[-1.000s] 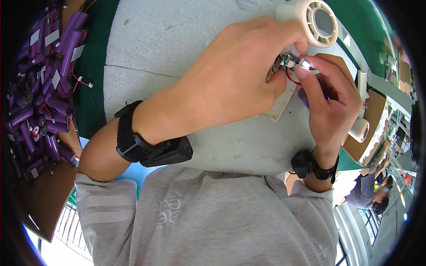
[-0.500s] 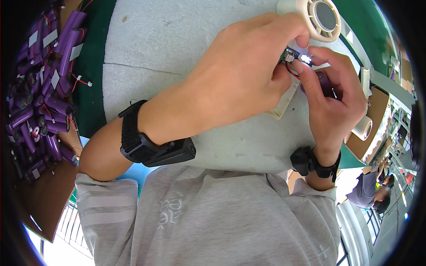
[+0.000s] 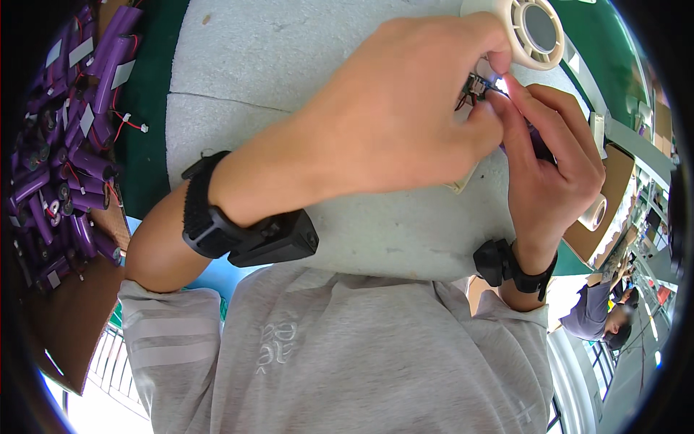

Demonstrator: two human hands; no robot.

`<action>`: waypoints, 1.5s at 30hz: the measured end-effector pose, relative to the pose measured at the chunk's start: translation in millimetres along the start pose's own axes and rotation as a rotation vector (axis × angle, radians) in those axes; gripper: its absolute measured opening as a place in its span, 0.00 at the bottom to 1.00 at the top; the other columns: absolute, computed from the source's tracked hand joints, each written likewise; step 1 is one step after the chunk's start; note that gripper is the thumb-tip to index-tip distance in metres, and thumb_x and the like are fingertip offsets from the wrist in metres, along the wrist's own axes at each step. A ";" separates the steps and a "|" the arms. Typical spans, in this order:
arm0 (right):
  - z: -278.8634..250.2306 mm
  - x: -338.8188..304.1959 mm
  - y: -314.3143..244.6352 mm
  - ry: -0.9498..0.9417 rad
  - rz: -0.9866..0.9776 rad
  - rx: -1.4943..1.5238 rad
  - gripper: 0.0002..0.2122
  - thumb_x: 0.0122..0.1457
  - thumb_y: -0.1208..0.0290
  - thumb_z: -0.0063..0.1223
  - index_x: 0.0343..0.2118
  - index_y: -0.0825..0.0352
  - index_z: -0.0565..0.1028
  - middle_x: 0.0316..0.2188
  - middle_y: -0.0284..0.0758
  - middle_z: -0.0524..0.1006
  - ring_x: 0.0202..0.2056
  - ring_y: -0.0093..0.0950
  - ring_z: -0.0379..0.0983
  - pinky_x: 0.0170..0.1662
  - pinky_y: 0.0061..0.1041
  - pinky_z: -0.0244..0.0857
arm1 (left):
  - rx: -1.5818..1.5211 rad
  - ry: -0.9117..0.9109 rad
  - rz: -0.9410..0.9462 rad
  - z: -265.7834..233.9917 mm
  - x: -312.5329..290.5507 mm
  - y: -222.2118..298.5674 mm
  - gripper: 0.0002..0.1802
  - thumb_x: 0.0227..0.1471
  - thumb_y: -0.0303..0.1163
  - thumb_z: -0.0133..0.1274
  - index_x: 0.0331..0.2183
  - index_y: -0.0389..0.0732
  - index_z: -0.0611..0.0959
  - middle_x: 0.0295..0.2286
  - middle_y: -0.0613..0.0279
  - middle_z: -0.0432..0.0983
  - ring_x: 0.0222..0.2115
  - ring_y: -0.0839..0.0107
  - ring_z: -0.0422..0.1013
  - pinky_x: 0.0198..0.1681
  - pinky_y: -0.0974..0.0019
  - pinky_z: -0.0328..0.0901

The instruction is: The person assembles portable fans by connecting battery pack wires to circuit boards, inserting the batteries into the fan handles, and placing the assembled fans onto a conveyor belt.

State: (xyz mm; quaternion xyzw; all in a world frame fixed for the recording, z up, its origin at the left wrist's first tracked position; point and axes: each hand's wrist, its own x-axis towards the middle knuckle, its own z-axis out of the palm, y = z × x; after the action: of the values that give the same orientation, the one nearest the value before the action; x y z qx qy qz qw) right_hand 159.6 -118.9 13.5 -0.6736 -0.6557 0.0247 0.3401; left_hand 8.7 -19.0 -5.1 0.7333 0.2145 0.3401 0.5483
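Observation:
My left hand [image 3: 412, 108] reaches across from the left and pinches a small circuit board [image 3: 476, 87] between thumb and fingers. A bright white light [image 3: 502, 84] glows at the board's right end. There the thumb and index finger of my right hand [image 3: 555, 163] close on the board, their tips partly covering it. Inside the curled fingers of the right hand a purple battery cell [image 3: 540, 147] shows in part. Just beyond the hands lies a cream round housing [image 3: 515, 32] with a slotted ring. The edge of a cream plastic part [image 3: 460, 186] shows below my left hand.
Several purple battery cells [image 3: 90, 170] with red wires fill a cardboard box [image 3: 65, 318] at the left. Pale foam sheet [image 3: 238, 65] covers the green worktop [image 3: 148, 94]. To the right are another cardboard box [image 3: 614, 188] and a cream cylindrical part [image 3: 596, 211]. Another person [image 3: 589, 315] is farther off.
My right fingers have closed in over the lit end of the board, hiding more of it. My left thumb has moved right, toward my right fingertips.

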 end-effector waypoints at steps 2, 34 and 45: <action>-2.0 1.6 -4.1 -0.013 0.084 0.012 0.09 0.48 0.81 0.65 0.34 0.68 0.81 0.29 0.30 0.79 0.26 0.14 0.71 0.25 0.13 0.62 | -0.148 -0.241 -0.252 -16.7 9.4 12.7 0.17 0.47 0.19 0.53 0.42 0.36 0.73 0.26 0.51 0.74 0.27 0.57 0.73 0.29 0.64 0.67; -59.2 -17.4 -0.9 -0.323 0.198 -0.093 0.09 0.41 0.84 0.63 0.28 0.71 0.76 0.35 0.39 0.77 0.32 0.34 0.76 0.33 0.27 0.70 | 0.013 -0.134 -0.212 4.5 -5.4 4.4 0.19 0.41 0.14 0.52 0.36 0.43 0.85 0.39 0.63 0.76 0.24 0.82 0.69 0.25 0.80 0.63; -52.4 -22.2 -3.9 -0.271 0.030 -0.191 0.07 0.42 0.83 0.63 0.26 0.73 0.77 0.35 0.41 0.79 0.32 0.36 0.77 0.34 0.28 0.72 | 0.146 -0.059 -0.139 8.5 -9.9 7.1 0.18 0.40 0.13 0.52 0.34 0.43 0.86 0.41 0.58 0.76 0.25 0.79 0.72 0.25 0.77 0.66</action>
State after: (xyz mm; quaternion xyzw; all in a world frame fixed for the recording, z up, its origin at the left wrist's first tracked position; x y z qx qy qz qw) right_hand 178.2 -161.5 46.5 -0.7030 -0.6850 0.0579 0.1824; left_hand 7.9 -33.6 -2.4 0.7645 0.2727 0.2628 0.5217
